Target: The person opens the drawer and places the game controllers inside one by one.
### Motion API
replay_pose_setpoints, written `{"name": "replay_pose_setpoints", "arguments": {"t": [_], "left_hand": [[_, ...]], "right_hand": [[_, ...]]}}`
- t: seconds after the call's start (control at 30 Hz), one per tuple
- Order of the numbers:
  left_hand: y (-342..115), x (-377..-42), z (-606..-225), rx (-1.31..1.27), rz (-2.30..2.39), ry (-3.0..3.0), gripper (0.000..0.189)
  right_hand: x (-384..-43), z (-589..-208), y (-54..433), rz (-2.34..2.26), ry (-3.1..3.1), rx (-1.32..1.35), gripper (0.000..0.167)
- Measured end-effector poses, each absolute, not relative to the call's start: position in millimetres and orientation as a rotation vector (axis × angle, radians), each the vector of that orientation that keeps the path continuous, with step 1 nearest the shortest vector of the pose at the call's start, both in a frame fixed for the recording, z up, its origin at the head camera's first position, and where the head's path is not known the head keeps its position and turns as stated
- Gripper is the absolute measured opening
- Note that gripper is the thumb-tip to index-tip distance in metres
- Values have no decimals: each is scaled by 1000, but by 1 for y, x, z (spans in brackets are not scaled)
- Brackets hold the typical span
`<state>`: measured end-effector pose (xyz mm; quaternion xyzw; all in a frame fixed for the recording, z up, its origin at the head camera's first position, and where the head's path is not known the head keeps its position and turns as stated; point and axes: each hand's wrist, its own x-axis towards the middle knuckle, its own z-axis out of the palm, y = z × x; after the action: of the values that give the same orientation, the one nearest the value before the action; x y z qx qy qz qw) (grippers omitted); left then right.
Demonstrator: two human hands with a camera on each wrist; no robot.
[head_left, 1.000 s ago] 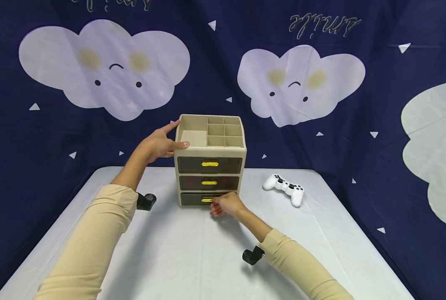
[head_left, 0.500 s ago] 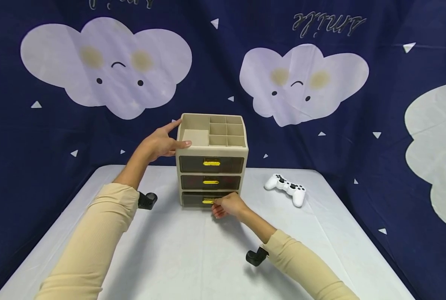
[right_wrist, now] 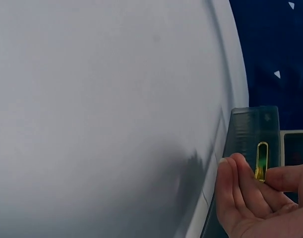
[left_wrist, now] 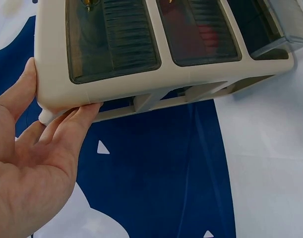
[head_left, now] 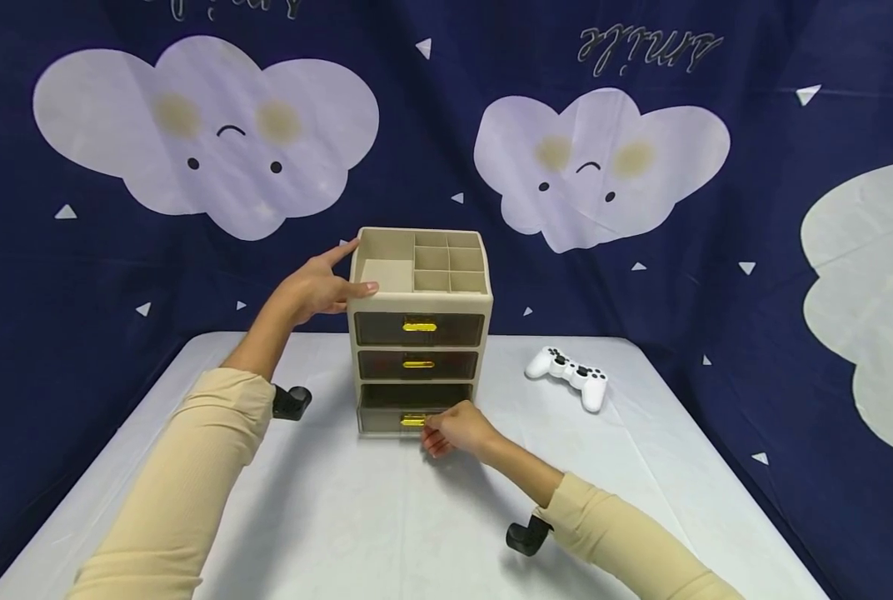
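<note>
A beige desktop drawer organizer (head_left: pixel 421 298) stands on the table, with an open divided top and three dark see-through drawers. My left hand (head_left: pixel 315 289) holds its upper left corner, thumb on the front top rim and fingers along the side. In the left wrist view, that hand (left_wrist: pixel 47 158) wraps the corner beside the dark drawer fronts. Low at the front, my right hand (head_left: pixel 457 427) pinches the gold handle (head_left: pixel 414 420) of the bottom drawer (head_left: pixel 381 422), which sticks partly out. The right wrist view shows thumb and fingers at the gold handle (right_wrist: pixel 261 161).
A white game controller (head_left: pixel 569 377) lies right of the organizer on the white-covered table (head_left: pixel 341 517). Behind hangs a dark blue cloth (head_left: pixel 416 108) with cloud prints. Black wrist cameras (head_left: pixel 529 535) stick out from both sleeves.
The bottom drawer has slid out toward me, from shut to partly open, with my right hand drawing back on its handle. My left hand stays on the organizer's corner.
</note>
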<state>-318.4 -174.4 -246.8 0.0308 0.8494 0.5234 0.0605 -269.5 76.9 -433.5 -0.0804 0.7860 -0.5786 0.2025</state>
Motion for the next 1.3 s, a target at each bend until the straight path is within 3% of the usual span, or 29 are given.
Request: {"name": "replay_pose_setpoints", "arguments": {"t": [1.3], "left_hand": [[-175, -320, -248, 123, 1574, 2590, 98]], "right_hand": [[-226, -434, 82, -1609, 2151, -260, 32]]}}
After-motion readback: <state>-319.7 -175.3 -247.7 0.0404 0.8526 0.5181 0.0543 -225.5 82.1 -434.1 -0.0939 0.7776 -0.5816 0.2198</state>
